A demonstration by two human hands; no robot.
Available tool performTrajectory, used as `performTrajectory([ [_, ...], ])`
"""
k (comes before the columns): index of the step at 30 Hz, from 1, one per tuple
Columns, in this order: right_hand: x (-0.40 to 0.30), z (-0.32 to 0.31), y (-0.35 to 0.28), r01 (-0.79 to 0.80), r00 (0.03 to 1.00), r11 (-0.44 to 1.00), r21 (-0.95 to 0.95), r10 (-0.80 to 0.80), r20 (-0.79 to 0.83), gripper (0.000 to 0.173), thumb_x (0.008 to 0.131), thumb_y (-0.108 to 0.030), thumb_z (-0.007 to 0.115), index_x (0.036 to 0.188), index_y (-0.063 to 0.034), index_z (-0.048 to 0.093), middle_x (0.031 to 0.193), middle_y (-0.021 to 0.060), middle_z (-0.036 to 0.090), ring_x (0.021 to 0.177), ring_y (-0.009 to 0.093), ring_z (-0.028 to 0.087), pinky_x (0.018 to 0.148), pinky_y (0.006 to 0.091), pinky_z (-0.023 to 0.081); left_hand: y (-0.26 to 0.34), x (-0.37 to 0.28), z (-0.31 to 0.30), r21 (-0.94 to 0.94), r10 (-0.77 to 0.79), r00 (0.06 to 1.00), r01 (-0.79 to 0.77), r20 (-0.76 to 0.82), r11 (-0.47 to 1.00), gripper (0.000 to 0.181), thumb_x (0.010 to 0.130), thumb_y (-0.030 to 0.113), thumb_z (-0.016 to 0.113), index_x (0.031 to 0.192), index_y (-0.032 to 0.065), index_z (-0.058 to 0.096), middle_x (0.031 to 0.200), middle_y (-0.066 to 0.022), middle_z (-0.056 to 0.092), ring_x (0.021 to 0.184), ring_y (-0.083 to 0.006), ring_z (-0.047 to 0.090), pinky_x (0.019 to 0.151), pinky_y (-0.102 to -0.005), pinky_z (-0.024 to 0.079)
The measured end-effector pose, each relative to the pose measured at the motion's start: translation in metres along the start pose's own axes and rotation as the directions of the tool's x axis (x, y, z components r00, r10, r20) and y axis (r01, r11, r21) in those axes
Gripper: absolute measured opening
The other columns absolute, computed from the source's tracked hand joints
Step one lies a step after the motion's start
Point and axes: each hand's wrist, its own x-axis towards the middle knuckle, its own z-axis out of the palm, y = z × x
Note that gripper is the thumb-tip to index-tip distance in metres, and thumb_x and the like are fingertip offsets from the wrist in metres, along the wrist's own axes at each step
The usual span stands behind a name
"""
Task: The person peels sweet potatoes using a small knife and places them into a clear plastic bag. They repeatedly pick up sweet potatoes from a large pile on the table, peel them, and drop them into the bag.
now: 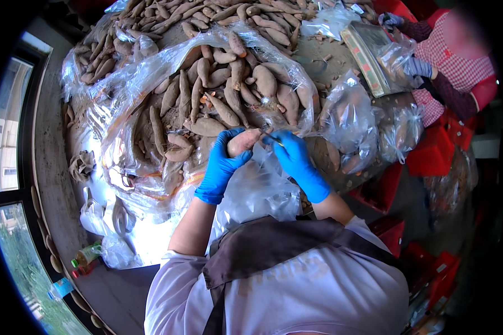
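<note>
My left hand, in a blue glove, grips a pinkish sweet potato around its wide end. In my right hand, gloved the same way, is a small knife with a yellowish part showing; its blade is at the root's narrow tip and hard to make out. Just beyond both hands, a heap of brown sweet potatoes lies in an opened clear plastic sack. Small orange cut pieces are scattered among them. Under my wrists spreads a clear plastic bag.
Filled clear bags stand to the right, near a weighing scale. A co-worker in striped gloves handles a bag there. Red crates sit below at right. Plastic bottles lie at lower left beside the window. More sweet potatoes cover the far side.
</note>
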Motion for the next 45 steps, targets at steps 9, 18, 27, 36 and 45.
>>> performTrajectory([
  [9,0.016,0.016,0.009,0.071,0.976,0.906,-0.416,0.022,0.215,0.01,0.077,-0.013,0.052,0.078,-0.004,0.056,0.064,0.0152,0.057,0.061,0.034,0.055,0.052,0.0417,0.043,0.024,-0.03,-0.009,-0.332,-0.015,0.981,0.08,0.196,0.94,0.063,0.067,0.019,0.074,0.119,-0.0007,0.045,0.113,-0.0117,0.054,0.103,-0.0207,0.053,0.079,-0.03,0.049],
  [18,-0.003,0.022,-0.02,-0.691,0.658,0.208,0.693,0.579,0.482,0.045,0.084,-0.031,0.056,0.12,-0.0057,0.048,0.105,0.0057,0.057,0.084,0.013,0.055,0.069,0.0244,0.046,0.063,-0.021,0.008,0.449,0.471,0.855,-0.517,0.219,0.729,0.065,0.062,0.004,0.068,0.123,0.005,0.043,0.122,-0.0112,0.047,0.116,-0.0285,0.042,0.099,-0.0372,0.032],
  [27,0.008,0.036,-0.043,-0.075,0.989,0.703,0.707,-0.035,0.14,0.064,0.078,-0.009,0.06,0.134,-0.001,0.029,0.132,0.0106,0.039,0.12,0.02,0.037,0.103,0.0316,0.025,0.034,-0.041,0.021,-0.373,0.053,0.997,-0.03,0.052,0.927,0.094,0.067,0.013,0.072,0.141,0.0116,0.015,0.134,-0.0096,0.035,0.12,-0.021,0.039,0.098,-0.0326,0.034],
  [36,-0.001,-0.006,-0.07,0.186,0.977,0.972,-0.144,-0.168,0.13,0.022,0.074,-0.003,0.05,0.095,-0.0035,0.057,0.086,0.0159,0.057,0.079,0.033,0.058,0.067,0.0359,0.047,0.038,-0.052,0.012,-0.05,0.209,0.978,-0.21,-0.021,0.976,0.076,0.063,0.021,0.078,0.126,0.0036,0.038,0.118,-0.0087,0.049,0.109,-0.0181,0.047,0.094,-0.0312,0.037],
  [45,-0.003,0.002,-0.022,-0.044,0.987,0.841,-0.539,0.12,0.106,0.01,0.076,-0.007,0.049,0.081,-0.0053,0.058,0.072,0.0155,0.06,0.072,0.033,0.059,0.058,0.039,0.046,0.047,-0.066,0.006,-0.189,0.151,0.977,-0.121,0.15,0.975,0.082,0.055,0.031,0.079,0.122,-0.0009,0.043,0.113,-0.0097,0.053,0.107,-0.0202,0.049,0.093,-0.0313,0.038],
])
